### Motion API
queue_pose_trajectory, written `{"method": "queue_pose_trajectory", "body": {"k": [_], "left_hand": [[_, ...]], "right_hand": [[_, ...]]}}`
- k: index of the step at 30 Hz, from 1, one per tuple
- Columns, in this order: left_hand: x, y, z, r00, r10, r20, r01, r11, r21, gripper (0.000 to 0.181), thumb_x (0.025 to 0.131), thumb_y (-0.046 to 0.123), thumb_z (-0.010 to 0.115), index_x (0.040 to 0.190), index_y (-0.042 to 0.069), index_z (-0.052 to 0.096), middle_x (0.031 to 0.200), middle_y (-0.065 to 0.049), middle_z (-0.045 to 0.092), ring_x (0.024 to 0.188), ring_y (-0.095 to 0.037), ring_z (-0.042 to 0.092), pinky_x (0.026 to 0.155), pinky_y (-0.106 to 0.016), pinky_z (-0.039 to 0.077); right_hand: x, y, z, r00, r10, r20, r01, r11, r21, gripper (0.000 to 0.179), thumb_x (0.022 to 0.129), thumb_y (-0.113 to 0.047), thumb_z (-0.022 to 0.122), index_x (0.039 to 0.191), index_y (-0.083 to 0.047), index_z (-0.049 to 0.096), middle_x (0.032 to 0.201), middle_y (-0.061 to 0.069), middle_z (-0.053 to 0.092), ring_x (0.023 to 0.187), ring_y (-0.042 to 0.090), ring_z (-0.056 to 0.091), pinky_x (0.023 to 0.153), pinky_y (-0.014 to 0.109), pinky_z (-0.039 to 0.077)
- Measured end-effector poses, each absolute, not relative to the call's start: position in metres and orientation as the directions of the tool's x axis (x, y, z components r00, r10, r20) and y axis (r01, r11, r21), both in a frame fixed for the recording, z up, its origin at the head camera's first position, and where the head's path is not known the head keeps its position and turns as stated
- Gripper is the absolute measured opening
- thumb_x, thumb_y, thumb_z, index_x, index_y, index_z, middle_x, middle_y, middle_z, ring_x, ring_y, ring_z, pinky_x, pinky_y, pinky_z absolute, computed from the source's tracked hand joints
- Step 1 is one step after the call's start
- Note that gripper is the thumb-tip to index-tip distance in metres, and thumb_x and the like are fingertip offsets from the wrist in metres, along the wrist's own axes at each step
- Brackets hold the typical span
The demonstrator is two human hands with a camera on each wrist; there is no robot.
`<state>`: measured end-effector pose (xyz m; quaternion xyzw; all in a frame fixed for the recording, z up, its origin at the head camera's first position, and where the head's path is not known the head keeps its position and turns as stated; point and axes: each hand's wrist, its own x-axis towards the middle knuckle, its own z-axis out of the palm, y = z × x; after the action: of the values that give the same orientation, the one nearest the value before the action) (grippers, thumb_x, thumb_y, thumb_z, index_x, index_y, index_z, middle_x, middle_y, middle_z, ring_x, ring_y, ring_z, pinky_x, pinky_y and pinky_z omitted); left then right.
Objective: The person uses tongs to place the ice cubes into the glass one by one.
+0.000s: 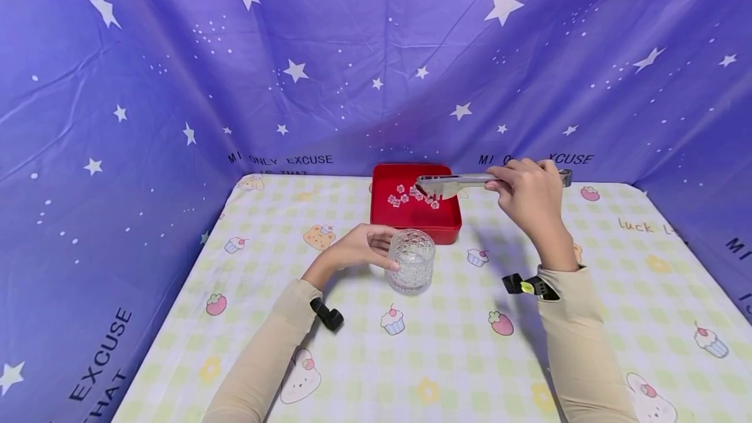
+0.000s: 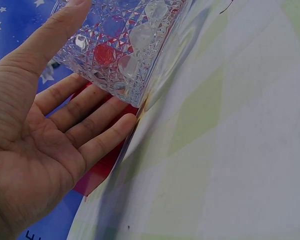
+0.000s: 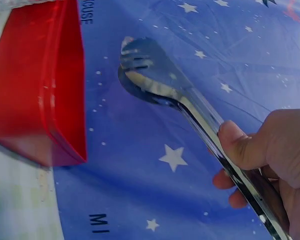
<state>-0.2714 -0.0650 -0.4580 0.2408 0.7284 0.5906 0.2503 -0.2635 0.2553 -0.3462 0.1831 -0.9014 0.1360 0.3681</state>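
At left, a person's left hand (image 1: 360, 248) holds a clear, cut-patterned glass (image 1: 414, 266) by its side, thumb on the near face and fingers behind, over a cloth-covered tabletop (image 1: 352, 358). A light but steady hold seems wise, as a nudge could tip or slide it. Just beyond the glass sits a red tray (image 1: 448, 235), small clear pieces (image 1: 404, 198) scattered on its floor. Metal tongs (image 1: 470, 180) reach over the tray in the head view, their ends close together; a small pale bit shows at the tips, though whether it is one of the pieces cannot be told. Even, modest pressure would likely suit pieces that look hard and slick, and slow, level travel should keep the tips clear of both rims. At right, the right hand (image 1: 529, 198) grips the tongs, thumb laid along one arm.
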Motion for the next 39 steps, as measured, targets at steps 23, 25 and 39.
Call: {"method": "queue_pose_trajectory", "body": {"k": [23, 25, 39], "left_hand": [[-0.271, -0.065, -0.458, -0.756, 0.651, -0.074, 0.062, 0.183, 0.981, 0.061, 0.079, 0.003, 0.085, 0.136, 0.003, 0.062, 0.127, -0.016, 0.069, 0.115, -0.022, 0.068, 0.100, -0.033, 0.058], [-0.271, -0.065, -0.458, -0.756, 0.651, -0.074, 0.062, 0.183, 0.981, 0.061, 0.079, 0.003, 0.085, 0.136, 0.003, 0.063, 0.127, -0.016, 0.069, 0.115, -0.022, 0.068, 0.100, -0.033, 0.058], [-0.270, -0.065, -0.456, -0.753, 0.654, -0.069, 0.063, 0.177, 0.982, 0.061, 0.079, 0.002, 0.085, 0.136, 0.002, 0.062, 0.129, -0.017, 0.068, 0.116, -0.023, 0.067, 0.100, -0.033, 0.058]], "right_hand": [[-0.240, 0.282, -0.318, -0.660, -0.197, 0.725, -0.493, 0.842, -0.220, 0.021, 0.080, -0.006, 0.083, 0.101, -0.006, 0.081, 0.074, 0.012, 0.069, 0.065, 0.004, 0.033, 0.079, 0.041, 0.035], [-0.239, 0.284, -0.317, -0.652, -0.209, 0.729, -0.505, 0.836, -0.212, 0.021, 0.080, -0.006, 0.083, 0.101, -0.006, 0.081, 0.075, 0.012, 0.070, 0.065, 0.002, 0.031, 0.078, 0.039, 0.034], [-0.237, 0.290, -0.316, -0.661, -0.266, 0.701, -0.551, 0.807, -0.213, 0.026, 0.076, 0.000, 0.084, 0.102, -0.006, 0.081, 0.079, 0.013, 0.071, 0.070, 0.018, 0.049, 0.080, 0.039, 0.035]]}}
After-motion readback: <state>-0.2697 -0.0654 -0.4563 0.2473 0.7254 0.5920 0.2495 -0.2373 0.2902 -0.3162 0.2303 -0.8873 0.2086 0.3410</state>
